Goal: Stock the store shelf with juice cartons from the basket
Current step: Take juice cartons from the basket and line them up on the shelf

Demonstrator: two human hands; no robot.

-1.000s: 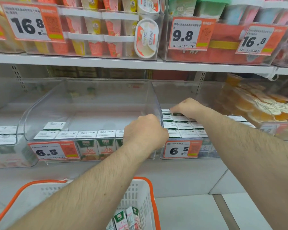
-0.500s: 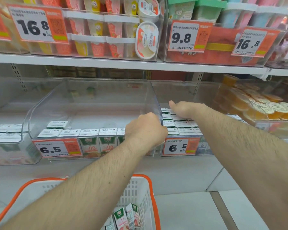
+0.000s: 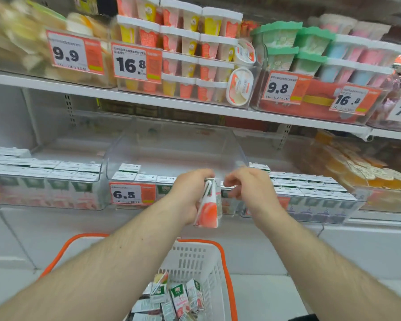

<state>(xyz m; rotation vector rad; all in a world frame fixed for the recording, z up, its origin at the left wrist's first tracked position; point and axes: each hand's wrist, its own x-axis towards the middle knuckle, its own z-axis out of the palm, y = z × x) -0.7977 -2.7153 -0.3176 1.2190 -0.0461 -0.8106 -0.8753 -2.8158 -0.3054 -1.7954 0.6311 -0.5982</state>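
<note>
Left hand point(image 3: 190, 193) grasps a juice carton point(image 3: 209, 205), upright and slightly tilted, held in front of the clear bin point(image 3: 176, 144) on the lower shelf point(image 3: 264, 218). Right hand point(image 3: 250, 188) just right of the carton, fingers loosely curled, holding nothing as far as visible. More cartons point(image 3: 178, 297) lie jumbled in the orange-rimmed basket point(image 3: 227, 269), near and below. Price tag 6.5 point(image 3: 132, 193) on the bin front.
</note>
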